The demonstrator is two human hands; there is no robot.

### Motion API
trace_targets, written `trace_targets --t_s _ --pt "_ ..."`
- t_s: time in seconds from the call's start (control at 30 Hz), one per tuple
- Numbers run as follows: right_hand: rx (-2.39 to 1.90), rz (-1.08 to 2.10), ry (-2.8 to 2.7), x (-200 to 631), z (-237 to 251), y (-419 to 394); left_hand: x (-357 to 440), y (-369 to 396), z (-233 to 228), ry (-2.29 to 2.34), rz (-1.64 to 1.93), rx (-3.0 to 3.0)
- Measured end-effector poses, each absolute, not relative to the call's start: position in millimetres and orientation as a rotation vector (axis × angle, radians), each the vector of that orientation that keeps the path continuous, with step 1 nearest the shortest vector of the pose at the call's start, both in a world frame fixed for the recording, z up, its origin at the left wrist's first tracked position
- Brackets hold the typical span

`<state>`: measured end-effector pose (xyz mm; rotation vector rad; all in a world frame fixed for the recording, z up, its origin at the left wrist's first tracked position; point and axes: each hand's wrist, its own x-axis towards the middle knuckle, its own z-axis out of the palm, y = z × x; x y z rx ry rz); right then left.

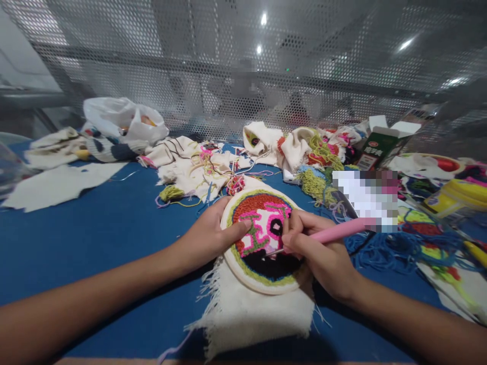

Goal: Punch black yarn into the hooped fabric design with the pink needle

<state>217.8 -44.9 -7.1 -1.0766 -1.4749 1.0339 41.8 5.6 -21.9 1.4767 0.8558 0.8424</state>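
Left hand: the left hand (207, 235) grips the left rim of the hoop (262, 241), thumb laid over the edge onto the stitching, fingers tucked under and out of sight.
Right hand: the right hand (317, 248) is closed round the pink needle (331, 233), held like a pen, its metal tip touching the black patch of the design between the two hands.
Hoop: round, pale wood, tilted toward the camera, lying between the hands; it is filled with looped yarn in red, pink, green, white and black, ringed with yellow-green.
Cloth: cream cloth (251, 314) with frayed edges hangs out of the hoop below both hands and rests on the surface.
Surface: blue surface (95, 223), bare to the left of the left hand.
Beyond the hands: a heap of cream fabric and yarn scraps (198, 167); further left of it a white bag (122, 119); a second heap of fabric and green yarn (304, 149) beyond the right hand.
Right of the right hand: tangled blue yarn (384, 246), a green carton (376, 147) further back, a yellow tub (456, 195) near the edge.
Back: a perforated metal screen (243, 66) stands behind everything.
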Motion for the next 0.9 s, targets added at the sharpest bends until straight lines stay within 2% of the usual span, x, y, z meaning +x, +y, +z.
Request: trace_targets --t_s 0.5,0.9 --pt "-1.144 0.977 -1.503 216 -6 -47 41 6 -22 0.843 0.851 1.535" --pt "-1.274 0.846 -2.031 217 -1 -56 41 6 -24 0.84 0.898 1.548"
